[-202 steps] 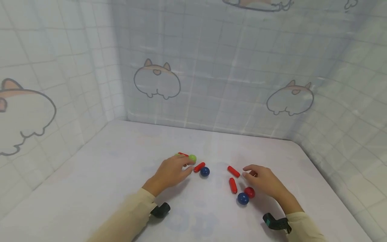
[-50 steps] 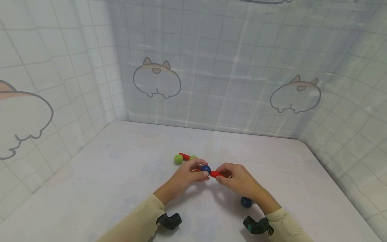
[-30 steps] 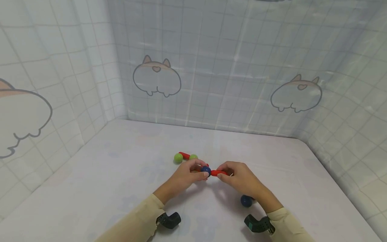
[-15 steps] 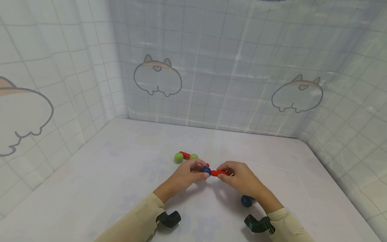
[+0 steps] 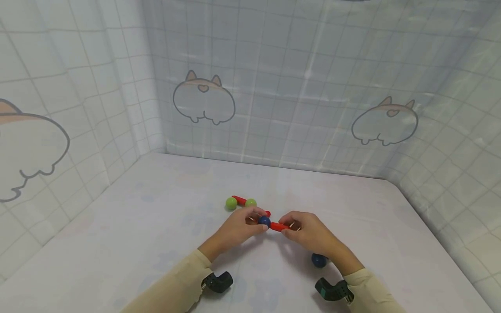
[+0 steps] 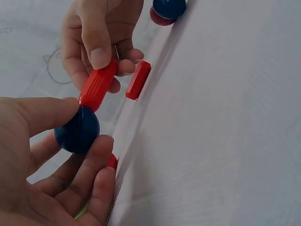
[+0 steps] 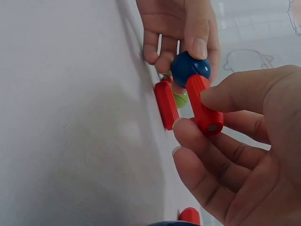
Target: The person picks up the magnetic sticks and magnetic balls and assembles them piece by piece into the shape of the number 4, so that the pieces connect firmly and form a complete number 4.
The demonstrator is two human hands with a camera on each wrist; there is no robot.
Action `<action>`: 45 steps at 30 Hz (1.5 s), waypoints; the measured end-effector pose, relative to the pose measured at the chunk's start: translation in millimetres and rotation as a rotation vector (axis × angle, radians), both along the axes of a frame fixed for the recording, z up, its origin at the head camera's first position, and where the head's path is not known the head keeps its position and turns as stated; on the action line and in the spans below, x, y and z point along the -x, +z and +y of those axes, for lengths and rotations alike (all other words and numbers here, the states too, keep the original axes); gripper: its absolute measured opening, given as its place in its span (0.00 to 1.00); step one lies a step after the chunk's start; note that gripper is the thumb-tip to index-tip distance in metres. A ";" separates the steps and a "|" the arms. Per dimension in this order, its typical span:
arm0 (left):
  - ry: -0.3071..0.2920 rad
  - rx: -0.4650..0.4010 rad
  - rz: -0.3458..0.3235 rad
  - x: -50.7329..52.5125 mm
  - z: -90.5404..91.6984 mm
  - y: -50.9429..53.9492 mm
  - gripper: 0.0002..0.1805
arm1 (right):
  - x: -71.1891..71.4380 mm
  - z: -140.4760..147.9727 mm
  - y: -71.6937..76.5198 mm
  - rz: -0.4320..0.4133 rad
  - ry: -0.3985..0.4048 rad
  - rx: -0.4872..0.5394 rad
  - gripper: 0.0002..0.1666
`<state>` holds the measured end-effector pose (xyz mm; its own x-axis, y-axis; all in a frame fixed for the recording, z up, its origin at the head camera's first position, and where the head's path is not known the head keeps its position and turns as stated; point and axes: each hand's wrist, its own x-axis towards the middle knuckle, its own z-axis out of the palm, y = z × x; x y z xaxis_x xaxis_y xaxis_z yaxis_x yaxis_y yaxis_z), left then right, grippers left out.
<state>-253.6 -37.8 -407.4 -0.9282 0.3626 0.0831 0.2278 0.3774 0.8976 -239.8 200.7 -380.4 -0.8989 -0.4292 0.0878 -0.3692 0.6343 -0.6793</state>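
Note:
In the head view my left hand (image 5: 236, 228) holds a shiny blue ball (image 5: 264, 221) between thumb and fingers. My right hand (image 5: 311, 230) pinches a red rod (image 5: 278, 227), whose far end meets that ball. The left wrist view shows the rod (image 6: 98, 87) with grooved sides, touching the ball (image 6: 77, 131) beside the left thumb. A small silvery disc shows in the rod's near end in the right wrist view, where the right thumb lies along the rod (image 7: 200, 103). Both pieces are held above the white tabletop.
Beyond the left hand lie two green balls (image 5: 231, 203) with a red rod (image 5: 239, 200) between them. Another red rod (image 5: 268, 213) is partly hidden by the left fingers. A second blue ball (image 5: 318, 260) sits below the right wrist, by a red ball (image 6: 161, 18). One more rod (image 6: 138, 81) lies nearby.
Since the earliest frame, both hands have come together, the left taking the blue ball and the right a red rod. Over the last half second, ball and rod have shifted slightly left.

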 end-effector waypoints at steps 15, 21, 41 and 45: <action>0.013 0.090 0.098 -1.0 5.3 -4.6 0.20 | -1.6 -3.0 -7.4 -0.018 -0.021 -0.045 0.08; 0.010 0.082 0.101 -3.4 7.4 -3.9 0.21 | -2.9 -4.2 -7.5 -0.060 -0.016 -0.023 0.10; -0.017 0.120 0.146 -1.5 8.3 -6.4 0.24 | -3.6 -6.8 -7.9 -0.101 -0.017 -0.004 0.13; -0.027 0.172 0.223 -0.5 9.8 -5.5 0.23 | -4.5 -7.4 -7.9 -0.106 -0.015 0.003 0.14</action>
